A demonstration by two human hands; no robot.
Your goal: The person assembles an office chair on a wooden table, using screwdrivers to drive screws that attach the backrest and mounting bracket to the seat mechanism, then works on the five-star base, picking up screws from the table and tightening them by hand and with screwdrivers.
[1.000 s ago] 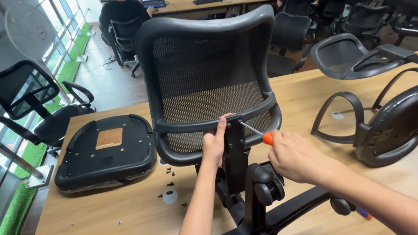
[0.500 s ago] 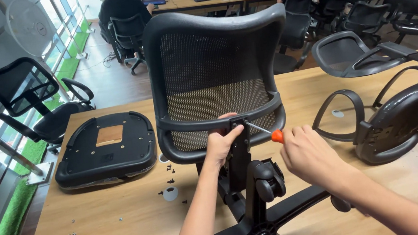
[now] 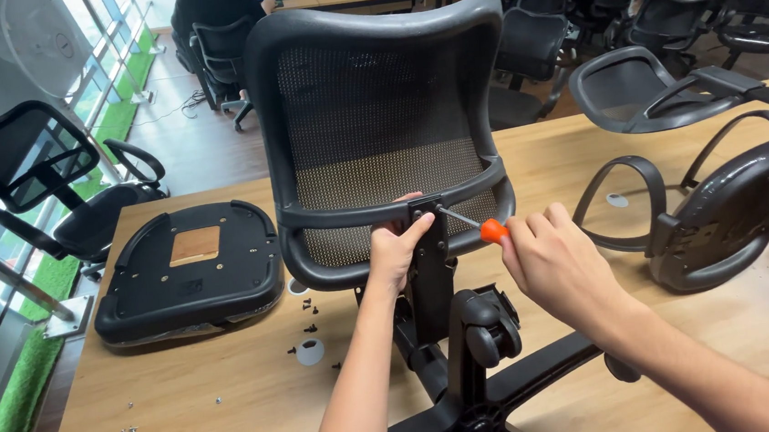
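The mesh chair back (image 3: pixel 386 124) stands upright on the wooden surface (image 3: pixel 233 383), already seated against its black upright bracket (image 3: pixel 431 267). The left hand (image 3: pixel 394 250) is clamped around the bracket just under the lumbar bar, steadying it. The right hand (image 3: pixel 557 262) is closed on an orange-handled screwdriver (image 3: pixel 481 227), its tip set at the top of the bracket. Fastening looks under way, not finished: small screws (image 3: pixel 308 315) lie loose on the surface to the left, near a separate seat pan (image 3: pixel 189 268), underside up and unattached. The wheeled base (image 3: pixel 485 391) lies near, between the arms.
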